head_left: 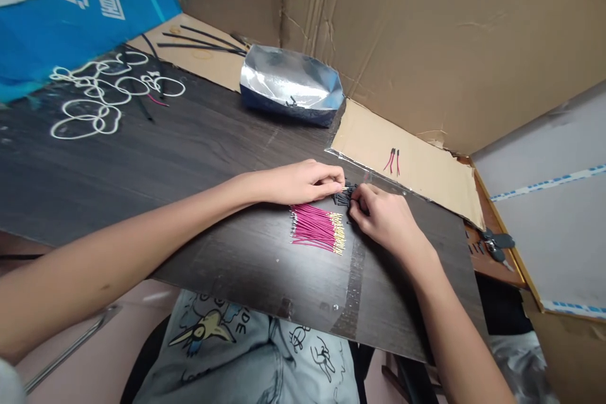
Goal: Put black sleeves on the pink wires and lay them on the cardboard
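My left hand [315, 182] is closed in a pinch on a thin wire, whose gold pin tip pokes out past the fingertips; the rest of that wire is hidden by the hand. Close on its right, my right hand [372, 205] has its fingers curled together at a small pile of short black tubes [341, 197]; what those fingers grip, if anything, is hidden. Just below both hands lies a neat row of short red wires [315, 227], silvery ends to the left and gold pins to the right.
A silver-lined pouch [291, 79] with a few black bits stands at the back. White elastic loops [95, 91] lie at the left. Two or three red wires with black ends [392, 161] rest on a cardboard strip [426, 177]. Keys [495, 245] sit at the far right.
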A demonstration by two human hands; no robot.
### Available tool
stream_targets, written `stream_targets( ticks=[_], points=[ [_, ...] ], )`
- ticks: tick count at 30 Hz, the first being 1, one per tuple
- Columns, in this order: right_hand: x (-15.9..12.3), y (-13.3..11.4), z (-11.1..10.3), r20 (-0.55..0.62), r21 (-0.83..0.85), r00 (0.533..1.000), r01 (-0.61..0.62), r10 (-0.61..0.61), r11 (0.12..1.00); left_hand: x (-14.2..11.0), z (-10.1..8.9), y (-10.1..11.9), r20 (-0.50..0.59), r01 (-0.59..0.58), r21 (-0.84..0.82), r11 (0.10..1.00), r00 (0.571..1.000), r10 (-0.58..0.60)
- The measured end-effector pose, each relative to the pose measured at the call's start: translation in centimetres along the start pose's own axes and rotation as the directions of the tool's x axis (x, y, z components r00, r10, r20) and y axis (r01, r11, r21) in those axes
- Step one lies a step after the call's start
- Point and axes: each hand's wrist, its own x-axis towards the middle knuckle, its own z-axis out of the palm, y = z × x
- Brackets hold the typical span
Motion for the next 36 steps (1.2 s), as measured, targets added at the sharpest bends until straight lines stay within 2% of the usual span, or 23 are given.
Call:
stream_targets(
  ticks=[5, 11, 14, 25, 36],
  points=[
    [0.00, -0.27, -0.16, -0.026, 0.018, 0.999, -0.035, 0.036, 0.999, 0.19, -0.10, -0.13, -0.044, -0.023, -0.033, 0.999, 0.999, 0.022],
    [-0.27, -0.50, -0.66, -0.083, 0.271, 0.996, -0.005, 0.029, 0.962, 0.37, 0.00, -0.22, -0.085, -0.011, -0.017, 1.000, 0.996, 0.009],
    [-0.25, -0.47, -0.52, -0.088, 0.332, 0.996, 0.015, 0.015, 0.943, 0.45, 0.07, -0.25, -0.085, -0.001, -0.024, 1.000, 0.996, -0.001],
    [-0.14, -0.34, -0.24, -0.145, 0.357, 0.989, 0.058, -0.006, 0.932, 0.54, 0.28, -0.37, -0.060, 0.007, -0.015, 1.000, 0.998, -0.008],
    [-0.22, -0.29, -0.65, -0.182, 0.265, 0.982, 0.091, -0.043, 0.960, 0.59, 0.80, -0.18, -0.062, 0.038, 0.058, 0.998, 0.997, -0.034]
  ],
)
